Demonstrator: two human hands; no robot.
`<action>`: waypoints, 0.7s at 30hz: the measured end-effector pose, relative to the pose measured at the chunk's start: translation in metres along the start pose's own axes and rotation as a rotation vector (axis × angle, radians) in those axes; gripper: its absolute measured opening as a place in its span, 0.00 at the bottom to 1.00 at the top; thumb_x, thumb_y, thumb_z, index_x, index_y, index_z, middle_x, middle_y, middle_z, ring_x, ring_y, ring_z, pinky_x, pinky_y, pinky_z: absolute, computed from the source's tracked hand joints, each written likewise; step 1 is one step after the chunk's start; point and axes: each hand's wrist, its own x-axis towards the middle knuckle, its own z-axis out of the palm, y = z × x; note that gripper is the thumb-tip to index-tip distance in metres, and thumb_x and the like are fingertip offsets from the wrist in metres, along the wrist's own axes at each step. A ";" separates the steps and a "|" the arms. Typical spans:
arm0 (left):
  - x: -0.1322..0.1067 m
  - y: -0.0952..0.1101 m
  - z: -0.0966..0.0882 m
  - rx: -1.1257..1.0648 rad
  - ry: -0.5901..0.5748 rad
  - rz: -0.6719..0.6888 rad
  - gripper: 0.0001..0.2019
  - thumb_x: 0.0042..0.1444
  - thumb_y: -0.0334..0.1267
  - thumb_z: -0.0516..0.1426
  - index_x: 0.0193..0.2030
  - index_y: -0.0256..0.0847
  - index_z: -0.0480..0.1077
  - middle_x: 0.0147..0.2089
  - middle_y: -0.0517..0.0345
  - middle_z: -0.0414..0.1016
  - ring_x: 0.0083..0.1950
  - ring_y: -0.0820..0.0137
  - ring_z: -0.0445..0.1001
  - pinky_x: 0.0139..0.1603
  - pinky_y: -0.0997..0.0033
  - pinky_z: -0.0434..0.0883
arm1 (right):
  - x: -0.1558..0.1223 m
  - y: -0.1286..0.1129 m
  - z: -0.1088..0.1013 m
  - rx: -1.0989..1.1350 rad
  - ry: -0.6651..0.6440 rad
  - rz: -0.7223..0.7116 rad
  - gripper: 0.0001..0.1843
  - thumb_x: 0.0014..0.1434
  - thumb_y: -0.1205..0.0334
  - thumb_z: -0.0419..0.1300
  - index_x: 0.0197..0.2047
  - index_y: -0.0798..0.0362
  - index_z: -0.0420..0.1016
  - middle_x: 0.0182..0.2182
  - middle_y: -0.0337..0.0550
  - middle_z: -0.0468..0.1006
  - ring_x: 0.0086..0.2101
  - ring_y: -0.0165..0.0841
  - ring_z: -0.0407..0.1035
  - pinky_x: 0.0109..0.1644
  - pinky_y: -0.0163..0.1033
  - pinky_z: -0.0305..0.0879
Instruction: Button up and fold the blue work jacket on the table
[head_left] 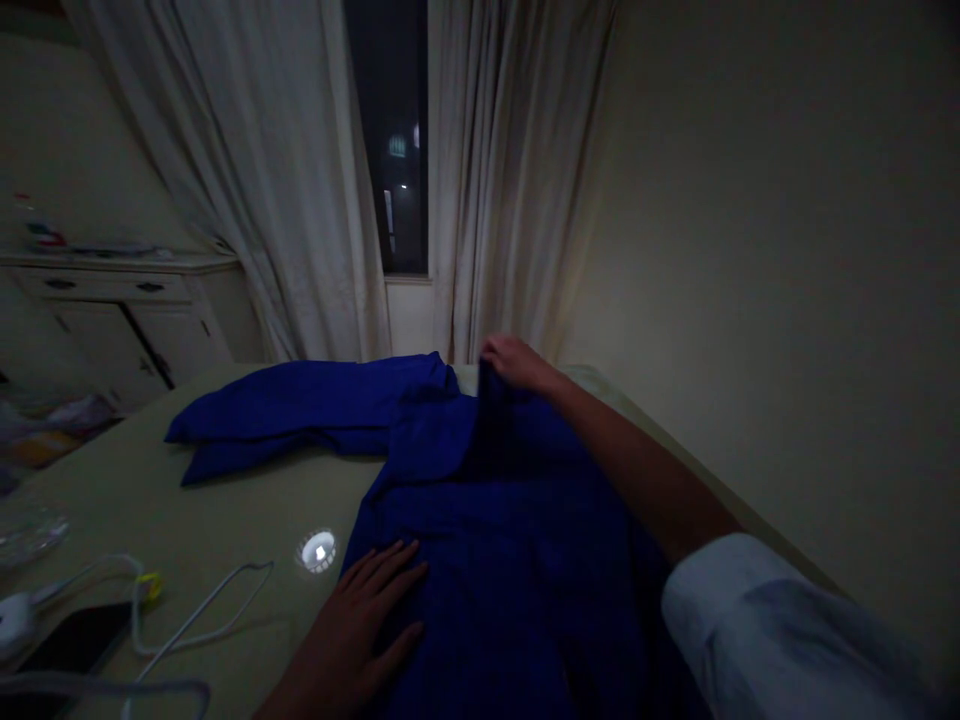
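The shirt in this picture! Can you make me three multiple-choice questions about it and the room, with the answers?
1. Where is the left hand?
A. on the shirt
B. on the phone
C. on the wall

2. What colour is the shirt?
A. red
B. blue
C. white

3. How do the curtains hang?
A. fully shut
B. parted at the window
C. tied up

Answers: 1 A, the hand lies flat on the shirt. 2 B, the shirt is deep blue. 3 B, dark window shows between them.
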 end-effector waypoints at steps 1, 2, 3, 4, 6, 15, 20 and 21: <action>-0.001 0.000 0.000 0.004 -0.002 0.003 0.30 0.68 0.52 0.58 0.75 0.61 0.58 0.75 0.62 0.64 0.71 0.56 0.70 0.66 0.44 0.75 | 0.017 -0.016 -0.008 0.247 0.156 -0.129 0.19 0.73 0.60 0.54 0.64 0.50 0.70 0.58 0.53 0.76 0.58 0.42 0.72 0.60 0.49 0.71; -0.002 0.000 0.000 0.005 -0.003 0.003 0.30 0.68 0.52 0.58 0.76 0.61 0.58 0.75 0.62 0.64 0.71 0.56 0.70 0.66 0.45 0.75 | 0.033 -0.030 -0.012 0.490 0.268 -0.271 0.22 0.74 0.56 0.53 0.68 0.48 0.65 0.60 0.50 0.75 0.59 0.40 0.71 0.61 0.49 0.71; -0.003 0.001 -0.001 0.004 -0.003 0.002 0.31 0.68 0.52 0.58 0.76 0.61 0.57 0.75 0.62 0.64 0.71 0.57 0.70 0.67 0.45 0.75 | 0.045 -0.042 -0.013 0.692 0.339 -0.377 0.25 0.74 0.53 0.53 0.71 0.46 0.61 0.61 0.48 0.74 0.59 0.39 0.70 0.61 0.49 0.71; -0.004 0.001 -0.001 0.001 -0.004 0.000 0.31 0.68 0.52 0.58 0.76 0.61 0.57 0.75 0.62 0.64 0.71 0.57 0.70 0.67 0.46 0.75 | 0.053 -0.051 -0.009 0.862 0.375 -0.450 0.27 0.74 0.50 0.55 0.72 0.45 0.59 0.61 0.47 0.74 0.59 0.38 0.70 0.61 0.49 0.71; -0.005 0.002 -0.002 -0.007 -0.007 -0.008 0.30 0.69 0.51 0.58 0.75 0.60 0.58 0.75 0.61 0.64 0.71 0.57 0.70 0.67 0.46 0.74 | 0.053 -0.060 0.014 0.989 0.295 -0.441 0.28 0.72 0.48 0.58 0.70 0.46 0.62 0.59 0.47 0.76 0.57 0.38 0.71 0.61 0.49 0.71; -0.002 0.003 -0.002 -0.029 0.009 -0.020 0.28 0.69 0.50 0.58 0.74 0.59 0.62 0.74 0.60 0.65 0.71 0.57 0.70 0.67 0.45 0.75 | -0.051 -0.052 0.179 0.359 -0.001 -0.039 0.11 0.58 0.66 0.70 0.44 0.54 0.76 0.48 0.52 0.78 0.52 0.46 0.71 0.62 0.51 0.66; -0.003 0.004 -0.004 -0.017 0.029 0.007 0.28 0.68 0.50 0.58 0.74 0.59 0.61 0.74 0.60 0.66 0.70 0.56 0.71 0.66 0.46 0.75 | -0.058 0.006 0.109 0.444 0.333 0.116 0.07 0.62 0.70 0.59 0.42 0.50 0.74 0.43 0.45 0.79 0.47 0.36 0.73 0.57 0.40 0.68; -0.003 0.004 -0.002 -0.011 0.030 0.011 0.29 0.68 0.50 0.58 0.74 0.59 0.61 0.74 0.60 0.66 0.69 0.57 0.72 0.65 0.47 0.76 | -0.066 0.030 0.084 0.448 0.462 0.200 0.08 0.65 0.68 0.55 0.45 0.50 0.73 0.45 0.48 0.79 0.48 0.37 0.72 0.58 0.42 0.68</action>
